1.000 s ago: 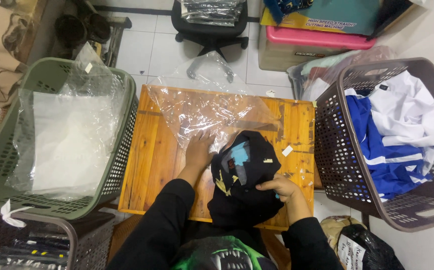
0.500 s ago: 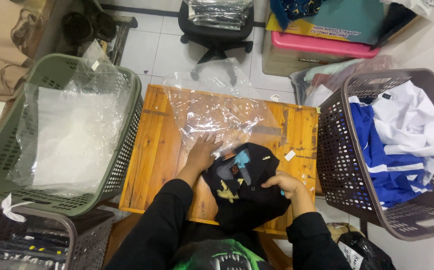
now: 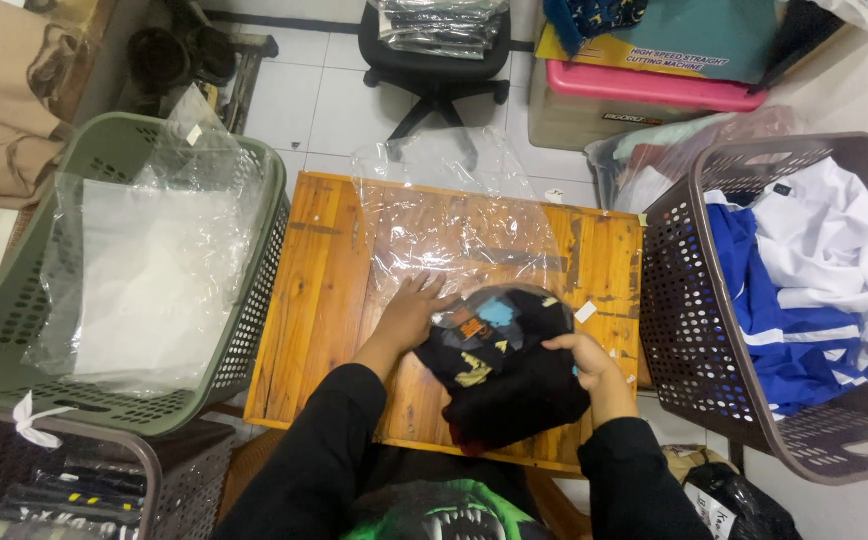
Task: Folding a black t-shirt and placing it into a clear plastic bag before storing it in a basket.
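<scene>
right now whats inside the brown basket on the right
The brown basket holds a heap of clothing: a white garment lying on top of a blue one with white stripes. Whatever lies beneath that heap is covered, and a bare patch of the basket's floor shows near its front edge.

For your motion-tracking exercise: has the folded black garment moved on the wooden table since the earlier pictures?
Yes. The black garment has slid forward, away from the table's near edge, into the clear bag.

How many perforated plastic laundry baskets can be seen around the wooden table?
3: a green plastic basket left of the table, a brown plastic basket right of it, and a dark basket at bottom left, partly cropped. Others may lie outside the view.
</scene>
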